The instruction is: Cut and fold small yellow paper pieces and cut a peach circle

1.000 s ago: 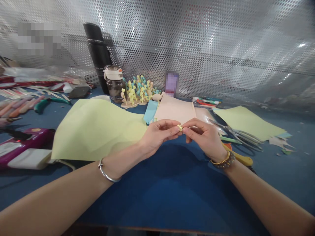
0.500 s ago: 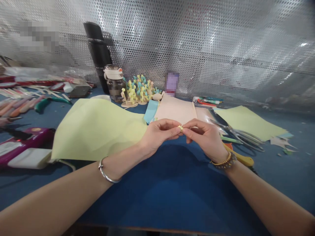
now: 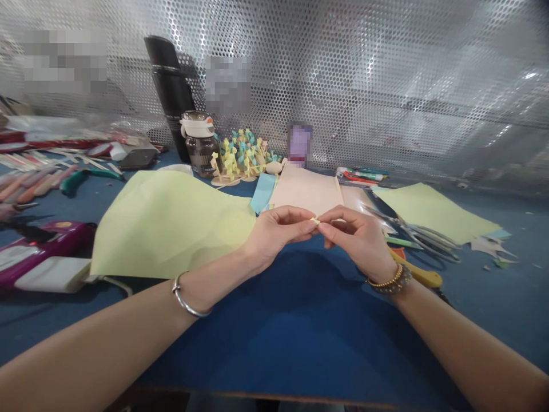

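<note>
Fingers (image 3: 301, 230) of the left hand (image 3: 272, 236) and right hand (image 3: 361, 237) are pinching a small yellow piece (image 3: 315, 221) between them, above the table (image 3: 295, 343) and in front of a pale pink sheet (image 3: 306, 189). Beside the left hand a large yellow-green sheet (image 3: 171, 223) is lying; near the right hand, scissors (image 3: 418, 233) and a yellow handle (image 3: 422, 276) are resting on the table.

Open passage: the blue surface (image 3: 274, 337) between the forearms (image 3: 107, 337), near side of the hands (image 3: 272, 234). Left approach obstructed by yellow-green sheet (image 3: 167, 229) and white block (image 3: 54, 274); right approach by yellow handle (image 3: 418, 272) and scissors (image 3: 429, 233). Far side closed by perforated panel (image 3: 407, 103), black flask (image 3: 169, 91) standing before it.
</note>
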Demonstrator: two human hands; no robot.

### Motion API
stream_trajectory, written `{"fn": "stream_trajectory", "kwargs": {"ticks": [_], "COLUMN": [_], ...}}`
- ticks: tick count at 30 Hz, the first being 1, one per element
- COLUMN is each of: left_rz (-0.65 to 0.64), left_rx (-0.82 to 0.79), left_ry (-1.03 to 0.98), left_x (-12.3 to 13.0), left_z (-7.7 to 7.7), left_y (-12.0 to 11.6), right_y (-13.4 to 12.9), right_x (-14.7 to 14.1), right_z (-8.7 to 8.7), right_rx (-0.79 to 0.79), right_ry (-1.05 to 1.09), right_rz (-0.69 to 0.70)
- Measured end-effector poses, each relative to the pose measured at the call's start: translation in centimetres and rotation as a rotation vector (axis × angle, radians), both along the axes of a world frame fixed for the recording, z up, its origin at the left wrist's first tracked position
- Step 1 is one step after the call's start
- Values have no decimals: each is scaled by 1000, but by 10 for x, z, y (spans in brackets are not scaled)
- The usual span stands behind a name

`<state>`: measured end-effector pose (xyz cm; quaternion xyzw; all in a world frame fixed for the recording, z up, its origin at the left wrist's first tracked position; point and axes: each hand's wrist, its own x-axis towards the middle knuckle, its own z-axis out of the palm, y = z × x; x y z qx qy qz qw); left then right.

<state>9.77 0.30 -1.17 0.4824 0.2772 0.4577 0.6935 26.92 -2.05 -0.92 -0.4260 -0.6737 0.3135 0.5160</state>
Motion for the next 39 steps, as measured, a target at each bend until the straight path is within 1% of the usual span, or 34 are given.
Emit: {"fn": "stream_trajectory", "kwargs": {"ticks": [16, 33, 39], "left_rz": [-15, -21, -3], "left_rx": [6, 20, 34], "left_ry": [-13, -17, -23], "left_x": [-1, 0, 0], "left_z": [-1, -1, -2], "left_y": [1, 0, 1], "right_y": [-1, -1, -2], "right_x": [0, -2, -1], "right_z": [0, 1, 2], "right_rx": [-31, -23, -32], "right_ry": [10, 4, -4], "right_rz": [-2, 2, -8]}}
